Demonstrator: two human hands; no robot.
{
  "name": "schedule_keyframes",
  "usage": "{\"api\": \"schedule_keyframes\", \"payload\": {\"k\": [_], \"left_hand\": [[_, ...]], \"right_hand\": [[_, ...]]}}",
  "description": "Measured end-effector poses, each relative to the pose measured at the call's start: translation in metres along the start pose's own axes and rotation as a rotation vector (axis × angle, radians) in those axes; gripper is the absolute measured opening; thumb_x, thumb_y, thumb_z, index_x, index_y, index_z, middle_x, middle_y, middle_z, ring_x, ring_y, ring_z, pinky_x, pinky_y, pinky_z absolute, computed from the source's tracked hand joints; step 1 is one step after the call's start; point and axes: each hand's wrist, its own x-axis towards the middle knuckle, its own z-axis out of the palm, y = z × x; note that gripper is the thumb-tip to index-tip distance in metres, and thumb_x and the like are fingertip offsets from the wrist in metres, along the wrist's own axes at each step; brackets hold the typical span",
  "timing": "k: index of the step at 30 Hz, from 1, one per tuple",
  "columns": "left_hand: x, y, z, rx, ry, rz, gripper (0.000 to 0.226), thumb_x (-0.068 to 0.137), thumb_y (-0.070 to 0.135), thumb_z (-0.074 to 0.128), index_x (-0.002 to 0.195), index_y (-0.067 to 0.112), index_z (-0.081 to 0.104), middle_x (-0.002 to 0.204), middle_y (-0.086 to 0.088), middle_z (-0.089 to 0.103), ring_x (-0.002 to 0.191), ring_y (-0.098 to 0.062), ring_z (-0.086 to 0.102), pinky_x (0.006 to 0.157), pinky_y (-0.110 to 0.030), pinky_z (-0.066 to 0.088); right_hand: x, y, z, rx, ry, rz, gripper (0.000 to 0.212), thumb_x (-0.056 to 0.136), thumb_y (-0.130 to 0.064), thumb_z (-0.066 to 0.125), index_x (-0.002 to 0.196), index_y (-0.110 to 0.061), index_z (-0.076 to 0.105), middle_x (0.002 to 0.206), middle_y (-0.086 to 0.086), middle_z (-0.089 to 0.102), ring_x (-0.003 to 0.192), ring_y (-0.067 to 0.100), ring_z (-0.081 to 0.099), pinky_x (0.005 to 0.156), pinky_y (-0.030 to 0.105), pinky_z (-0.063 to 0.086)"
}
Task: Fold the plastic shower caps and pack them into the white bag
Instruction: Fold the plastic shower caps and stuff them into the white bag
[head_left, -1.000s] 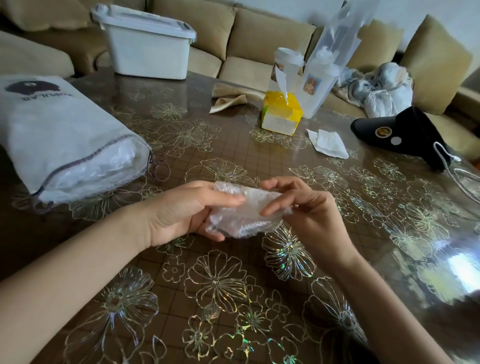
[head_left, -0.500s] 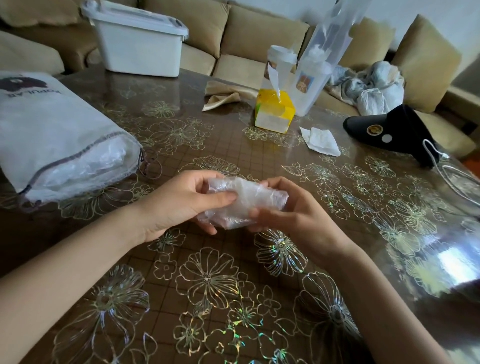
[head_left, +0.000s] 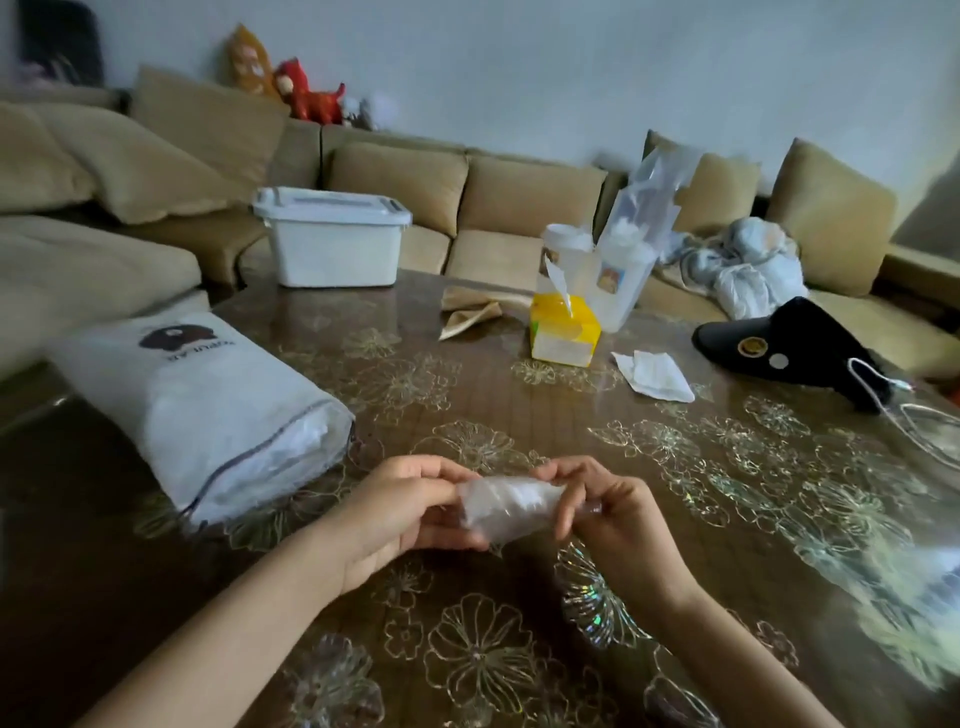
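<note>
We see the desk (head_left: 467, 597) dark brown, covered in gold flower outlines with rainbow glints. The white bag (head_left: 208, 410): grey trim, dark logo. The shower cap (head_left: 506, 504): translucent milky white. Storage box (head_left: 332, 249) white, tissue box (head_left: 563, 332) yellow, visor (head_left: 789, 338) black with a gold badge, sofa (head_left: 530, 192) tan, plush toy (head_left: 306, 91) red.

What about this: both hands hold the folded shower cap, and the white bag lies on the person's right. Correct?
No: the head view shows the white bag lying on the person's left. The left hand and right hand do hold the shower cap.
</note>
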Motion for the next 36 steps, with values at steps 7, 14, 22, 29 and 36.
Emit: {"api": "schedule_keyframes", "payload": {"k": [7, 14, 22, 29, 36], "left_hand": [[-0.068, 0.026, -0.007, -0.082, -0.025, 0.044, 0.037, 0.081, 0.027, 0.063, 0.109, 0.003, 0.065, 0.081, -0.010, 0.067, 0.064, -0.016, 0.062, 0.056, -0.024, 0.050], [-0.111, 0.031, -0.037, 0.331, 0.438, 0.326, 0.012, 0.090, 0.019, 0.061, 0.101, 0.017, 0.064, 0.090, -0.008, 0.069, 0.083, -0.021, 0.063, 0.071, -0.027, 0.051], [-0.120, 0.033, -0.058, 0.464, 0.339, 0.462, 0.015, 0.087, 0.001, 0.061, 0.086, 0.016, 0.064, 0.075, -0.004, 0.066, 0.066, -0.016, 0.060, 0.055, -0.019, 0.047], [-0.103, 0.017, -0.083, 0.636, 0.333, 0.556, 0.010, 0.085, 0.009, 0.066, 0.085, 0.018, 0.067, 0.086, 0.000, 0.070, 0.090, -0.018, 0.066, 0.074, -0.025, 0.050], [-0.087, 0.019, -0.095, 1.461, 0.785, 0.910, 0.045, 0.065, 0.010, 0.083, 0.107, 0.008, 0.066, 0.115, -0.013, 0.064, 0.107, -0.033, 0.060, 0.088, -0.044, 0.047]], "right_hand": [[-0.002, -0.065, 0.038, -0.551, 0.016, -0.436, 0.018, 0.061, -0.037, 0.055, 0.058, -0.021, 0.064, 0.090, -0.009, 0.057, 0.078, 0.005, 0.057, 0.061, 0.013, 0.045], [-0.012, -0.119, 0.051, -0.693, -0.276, -0.220, 0.026, 0.081, -0.008, 0.061, 0.097, -0.025, 0.073, 0.118, -0.006, 0.059, 0.109, 0.008, 0.054, 0.095, 0.023, 0.045], [0.021, -0.140, 0.129, -0.702, -0.309, -0.015, 0.021, 0.084, -0.027, 0.068, 0.101, -0.014, 0.065, 0.101, 0.006, 0.066, 0.086, 0.016, 0.059, 0.067, 0.026, 0.044], [0.011, -0.102, 0.138, -0.377, -0.290, 0.202, 0.030, 0.081, -0.007, 0.069, 0.110, -0.006, 0.061, 0.093, 0.003, 0.059, 0.082, 0.012, 0.054, 0.068, 0.022, 0.047], [0.015, -0.078, 0.124, 0.218, 0.052, 0.437, 0.016, 0.081, 0.008, 0.063, 0.082, -0.006, 0.057, 0.082, 0.013, 0.061, 0.078, 0.027, 0.061, 0.078, 0.047, 0.053]]}}
